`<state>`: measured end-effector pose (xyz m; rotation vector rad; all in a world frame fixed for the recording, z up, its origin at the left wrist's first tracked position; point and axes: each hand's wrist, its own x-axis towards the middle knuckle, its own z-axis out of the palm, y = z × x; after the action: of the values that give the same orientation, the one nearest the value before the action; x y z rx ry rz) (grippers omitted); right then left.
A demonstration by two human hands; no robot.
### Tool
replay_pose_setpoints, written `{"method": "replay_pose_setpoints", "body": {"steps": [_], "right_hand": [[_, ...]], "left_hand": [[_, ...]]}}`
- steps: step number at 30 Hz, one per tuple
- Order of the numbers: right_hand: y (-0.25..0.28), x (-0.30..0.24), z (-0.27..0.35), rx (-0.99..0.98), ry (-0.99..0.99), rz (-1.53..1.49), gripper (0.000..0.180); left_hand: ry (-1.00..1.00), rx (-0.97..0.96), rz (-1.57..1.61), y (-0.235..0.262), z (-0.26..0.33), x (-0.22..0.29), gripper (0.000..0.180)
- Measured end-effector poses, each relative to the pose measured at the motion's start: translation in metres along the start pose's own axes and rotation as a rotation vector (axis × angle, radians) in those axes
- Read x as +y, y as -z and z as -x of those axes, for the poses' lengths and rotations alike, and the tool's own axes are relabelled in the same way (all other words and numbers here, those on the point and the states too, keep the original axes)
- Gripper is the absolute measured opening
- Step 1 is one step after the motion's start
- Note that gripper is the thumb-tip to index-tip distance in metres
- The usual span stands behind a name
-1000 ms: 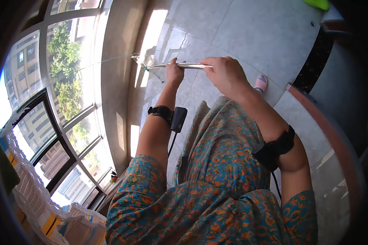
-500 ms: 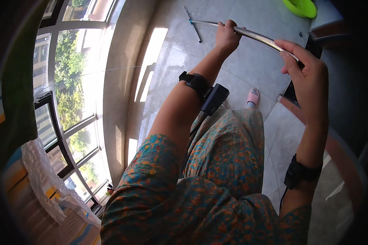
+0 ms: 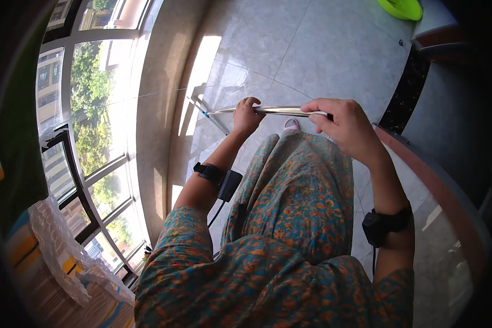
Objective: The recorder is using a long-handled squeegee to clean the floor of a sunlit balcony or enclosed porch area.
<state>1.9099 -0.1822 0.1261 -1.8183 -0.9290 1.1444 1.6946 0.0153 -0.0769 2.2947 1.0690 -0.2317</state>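
Lower left: crinkled clear wrapping hangs over striped material.
Window: tall panes fill the left side, with trees and buildings outside.
Wall: a plain low band below the panes, meeting the floor.
Crossbar: left of centre, at the pole's far end, apparently down on the floor by a sunlit strip.
Left hand: closed around the pole, upper centre.
Pole: silvery, running nearly level between the hands.
Progress: pole gripped and crossbar lowered, by the look of it; how much is done or left cannot be told.
Floor: grey tiles, glossy towards the window.
Right hand: fingers and thumb gripping the pole's near end, right of centre.
Upper right: green basin, above a black speckled strip.
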Motion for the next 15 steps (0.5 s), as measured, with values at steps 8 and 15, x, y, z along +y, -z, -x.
{"method": "replay_pose_setpoints", "body": {"steps": [8, 15], "right_hand": [[-0.023, 0.022, -0.025, 0.252, 0.258, 0.145, 0.013], [0.076, -0.025, 0.03, 0.589, 0.129, 0.256, 0.008]], "left_hand": [[0.013, -0.13, 0.107, -0.022, 0.001, -0.005, 0.018], [-0.248, 0.083, 0.205, -0.012, -0.05, 0.151, 0.015]]}}
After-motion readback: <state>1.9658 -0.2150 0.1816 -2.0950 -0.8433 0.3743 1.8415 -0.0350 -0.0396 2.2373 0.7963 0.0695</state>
